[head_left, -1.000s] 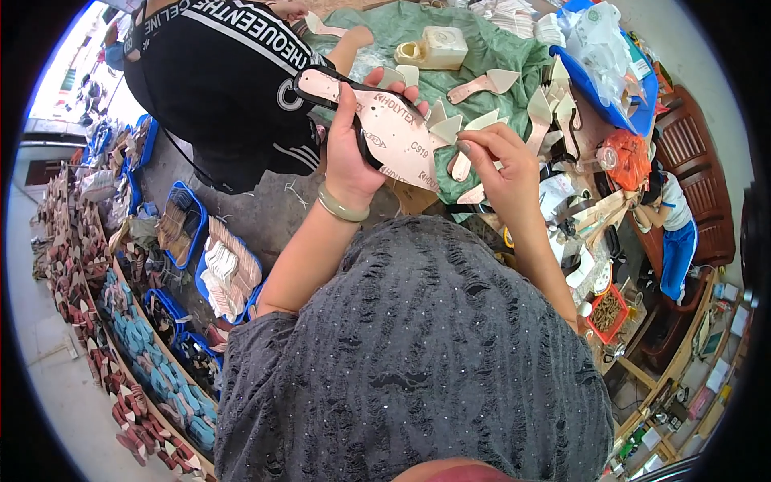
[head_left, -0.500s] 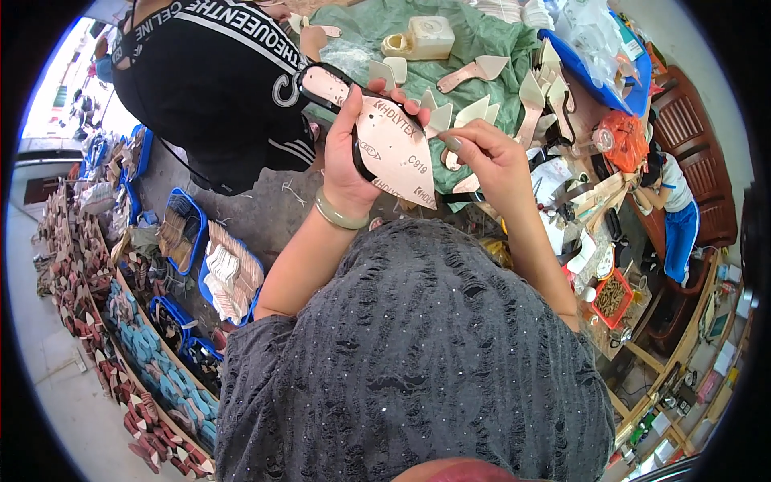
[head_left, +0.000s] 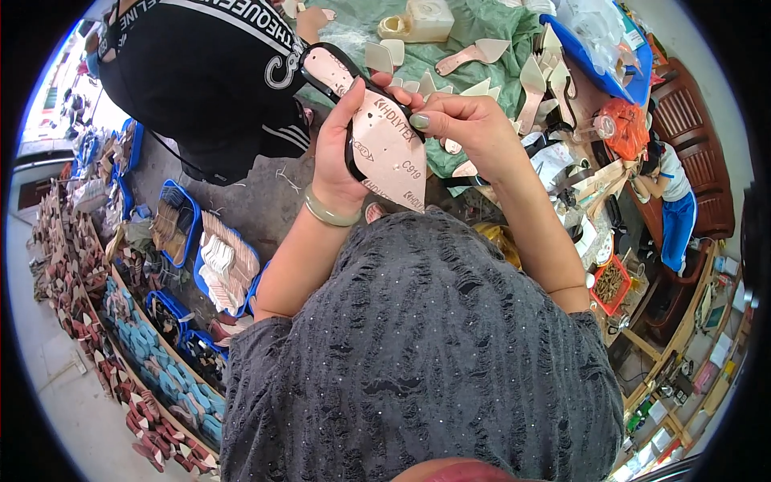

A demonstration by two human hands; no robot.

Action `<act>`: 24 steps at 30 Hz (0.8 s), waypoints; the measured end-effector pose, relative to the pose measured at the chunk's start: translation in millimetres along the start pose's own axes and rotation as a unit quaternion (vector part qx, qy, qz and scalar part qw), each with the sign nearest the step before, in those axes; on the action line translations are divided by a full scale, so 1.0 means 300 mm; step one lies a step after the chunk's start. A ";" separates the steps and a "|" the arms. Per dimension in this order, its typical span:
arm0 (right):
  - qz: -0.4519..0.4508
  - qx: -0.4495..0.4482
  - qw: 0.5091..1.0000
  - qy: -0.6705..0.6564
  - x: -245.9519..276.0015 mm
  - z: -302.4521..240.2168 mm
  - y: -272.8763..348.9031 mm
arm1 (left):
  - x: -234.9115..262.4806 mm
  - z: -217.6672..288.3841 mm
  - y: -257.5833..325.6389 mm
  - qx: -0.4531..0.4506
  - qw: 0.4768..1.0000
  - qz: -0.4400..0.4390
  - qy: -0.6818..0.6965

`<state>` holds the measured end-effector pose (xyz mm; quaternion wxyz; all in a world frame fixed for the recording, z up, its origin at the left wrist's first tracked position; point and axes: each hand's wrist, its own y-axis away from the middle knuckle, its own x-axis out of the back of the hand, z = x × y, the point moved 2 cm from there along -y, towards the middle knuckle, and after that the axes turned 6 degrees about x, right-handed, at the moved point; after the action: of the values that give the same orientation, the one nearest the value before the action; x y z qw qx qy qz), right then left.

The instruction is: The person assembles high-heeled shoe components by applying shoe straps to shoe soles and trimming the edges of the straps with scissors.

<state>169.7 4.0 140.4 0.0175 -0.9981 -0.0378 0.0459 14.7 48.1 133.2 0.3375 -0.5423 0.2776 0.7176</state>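
Observation:
A pale pink, pointed shoe insole (head_left: 389,153) with black edging along its sides is held up in front of me, its tip toward my body. My left hand (head_left: 339,153) is closed around its middle from the left, thumb on the pink face and fingertips showing at the far edge. At the insole's right edge my right hand (head_left: 474,132) pinches the black edging between thumb and forefinger. What lies under the insole is hidden. Just beyond are several loose pink-and-white insoles (head_left: 475,56) on a green cloth (head_left: 418,71).
A yellowed plastic container (head_left: 428,22) lies on the cloth. Right of it stands a blue crate (head_left: 598,76) with plastic bags. A person in black (head_left: 217,88) works close at left; another person (head_left: 675,201) is at far right. Blue baskets (head_left: 177,225) and rows of shoe lasts (head_left: 88,321) fill the left.
My right hand has moved left onto the insole's right edge; before, it pinched in the air just beside it. The insole and left hand have shifted slightly left.

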 end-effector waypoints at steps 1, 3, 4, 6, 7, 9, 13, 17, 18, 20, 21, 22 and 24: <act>-0.001 0.000 1.000 0.000 -0.001 0.000 0.001 | -0.002 -0.002 0.002 -0.001 1.000 0.000 0.000; -0.006 0.013 1.000 0.020 -0.005 -0.004 0.003 | -0.002 -0.004 0.004 0.004 1.000 0.017 0.019; -0.006 0.013 1.000 0.019 -0.011 -0.002 0.005 | 0.001 -0.002 0.005 0.005 1.000 0.017 0.018; 0.018 0.063 0.997 0.047 -0.023 -0.006 0.014 | 0.005 -0.002 0.009 0.011 1.000 0.020 0.017; 0.020 0.063 0.997 0.046 -0.025 -0.005 0.020 | 0.003 -0.005 0.011 0.013 1.000 0.020 0.016; 0.027 0.048 0.998 0.039 -0.027 0.001 0.027 | 0.001 -0.008 0.015 -0.005 0.999 0.044 -0.001; 0.056 0.043 0.998 -0.001 -0.036 0.034 0.047 | 0.004 -0.022 0.007 -0.006 0.999 0.043 0.016; 0.088 0.031 0.996 -0.015 -0.042 0.051 0.066 | 0.016 -0.039 -0.001 -0.021 0.998 0.061 0.026; 0.097 0.031 0.995 -0.013 -0.042 0.055 0.069 | 0.023 -0.041 -0.005 -0.018 0.998 0.056 0.032; 0.106 0.019 0.994 -0.008 -0.045 0.069 0.074 | 0.035 -0.042 -0.013 -0.020 0.997 0.063 0.027; 0.114 0.007 0.993 -0.002 -0.045 0.075 0.077 | 0.040 -0.043 -0.016 -0.023 0.997 0.070 0.022; 0.115 0.006 0.993 -0.002 -0.044 0.077 0.080 | 0.043 -0.045 -0.018 -0.021 0.997 0.070 0.022; 0.129 0.004 0.992 0.004 -0.044 0.081 0.086 | 0.048 -0.045 -0.021 -0.023 0.997 0.076 0.011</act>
<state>156.3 -21.9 116.3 0.0156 -0.9947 0.0920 0.0442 24.9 44.4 115.7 0.2660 -0.5355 0.3050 0.7412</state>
